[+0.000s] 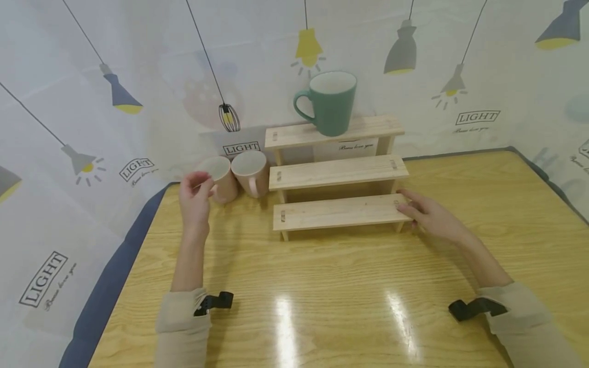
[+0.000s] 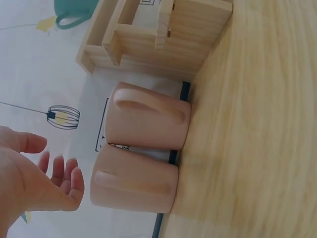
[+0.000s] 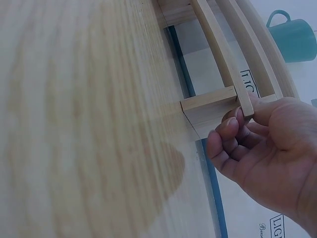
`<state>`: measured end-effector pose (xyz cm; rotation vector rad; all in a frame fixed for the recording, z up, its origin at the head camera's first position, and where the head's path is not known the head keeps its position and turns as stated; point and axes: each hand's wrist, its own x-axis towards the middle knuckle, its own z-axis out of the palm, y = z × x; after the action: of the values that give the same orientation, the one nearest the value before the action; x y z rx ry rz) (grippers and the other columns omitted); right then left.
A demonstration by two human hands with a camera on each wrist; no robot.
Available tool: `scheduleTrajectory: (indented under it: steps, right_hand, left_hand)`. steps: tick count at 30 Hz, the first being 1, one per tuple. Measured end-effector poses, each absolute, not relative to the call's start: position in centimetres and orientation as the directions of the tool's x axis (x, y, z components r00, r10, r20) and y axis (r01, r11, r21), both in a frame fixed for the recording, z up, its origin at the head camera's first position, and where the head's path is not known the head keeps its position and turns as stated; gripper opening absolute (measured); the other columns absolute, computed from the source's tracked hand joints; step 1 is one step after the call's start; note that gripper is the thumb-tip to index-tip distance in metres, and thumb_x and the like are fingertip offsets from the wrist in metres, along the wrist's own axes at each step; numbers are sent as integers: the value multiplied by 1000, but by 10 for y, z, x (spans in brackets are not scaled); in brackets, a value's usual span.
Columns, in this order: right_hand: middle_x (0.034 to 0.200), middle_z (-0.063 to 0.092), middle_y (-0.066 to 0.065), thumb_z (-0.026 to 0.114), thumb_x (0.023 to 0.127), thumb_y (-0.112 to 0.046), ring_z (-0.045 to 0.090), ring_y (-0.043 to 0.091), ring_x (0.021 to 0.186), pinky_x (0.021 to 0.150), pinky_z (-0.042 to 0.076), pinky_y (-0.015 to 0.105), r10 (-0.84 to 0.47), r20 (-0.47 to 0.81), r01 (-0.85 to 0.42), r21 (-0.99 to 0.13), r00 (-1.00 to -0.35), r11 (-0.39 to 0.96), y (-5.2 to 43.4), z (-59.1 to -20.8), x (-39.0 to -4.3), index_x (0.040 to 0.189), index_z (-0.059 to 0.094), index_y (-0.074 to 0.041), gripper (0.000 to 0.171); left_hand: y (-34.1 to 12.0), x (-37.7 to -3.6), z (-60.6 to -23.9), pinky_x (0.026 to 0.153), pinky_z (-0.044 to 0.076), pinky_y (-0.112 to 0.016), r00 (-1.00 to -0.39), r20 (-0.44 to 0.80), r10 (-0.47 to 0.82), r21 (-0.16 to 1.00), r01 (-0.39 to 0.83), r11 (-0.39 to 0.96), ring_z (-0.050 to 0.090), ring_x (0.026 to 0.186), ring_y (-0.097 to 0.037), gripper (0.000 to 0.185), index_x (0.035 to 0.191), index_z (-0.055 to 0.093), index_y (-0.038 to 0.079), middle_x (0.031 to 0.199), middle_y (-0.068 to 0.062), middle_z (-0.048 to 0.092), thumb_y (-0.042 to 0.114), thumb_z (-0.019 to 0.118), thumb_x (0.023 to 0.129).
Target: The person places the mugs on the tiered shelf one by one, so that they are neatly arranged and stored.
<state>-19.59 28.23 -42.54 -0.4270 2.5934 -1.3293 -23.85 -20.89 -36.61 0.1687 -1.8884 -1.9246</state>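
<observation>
A three-step wooden rack is positioned on a wood-grain table, near the patterned wall covering. The right end of the rack's bottom board is gripped by the right hand; the board edge is pinched between the thumb and the curled fingers, as is shown in the right wrist view.

The left hand is raised beside the left pink mug. Its fingers are loosely bent and its thumb is held apart from them, so the grip is slack; in the left wrist view, the hand is separated from the mug by a gap.

The right pink mug is placed between the left pink mug and the rack. Both are seated upright on the table, close together, with their handles turned toward the front. A green mug is supported upright on the top board, with its handle pointed left. The middle board is seen bare. Beige sleeves are worn on both arms, and a black strap is fastened at each cuff.
</observation>
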Motion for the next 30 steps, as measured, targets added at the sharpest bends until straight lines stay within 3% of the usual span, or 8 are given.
scheduleTrajectory:
  steps: [11,18,30]
  right_hand:
    - [94,61,15,45,109,-34,59,22,75,63,50,33,-329,-54,-150,-812,-943,564,282,-423,-195,158,19,1,66]
    - [95,61,15,45,109,-32,58,22,75,63,50,33,-331,-45,-157,-814,-943,559,282,-423,-194,158,20,1,64]
    - [88,59,14,45,109,-31,57,23,73,62,49,32,-336,-39,-163,-817,-941,553,281,-423,-194,158,20,1,64]
  left_hand:
    - [-223,-240,-384,89,40,-24,-876,121,-467,993,107,55,48,97,-9,19,112,52,4,105,-1,51,3,60,95]
    - [-229,-243,-395,90,38,-26,-902,43,-431,999,26,45,49,95,-9,26,120,48,0,105,-1,48,7,58,97]
    - [-226,-252,-404,88,41,-32,-930,-52,-363,995,-78,57,46,87,-11,18,104,51,6,100,-1,47,17,62,96]
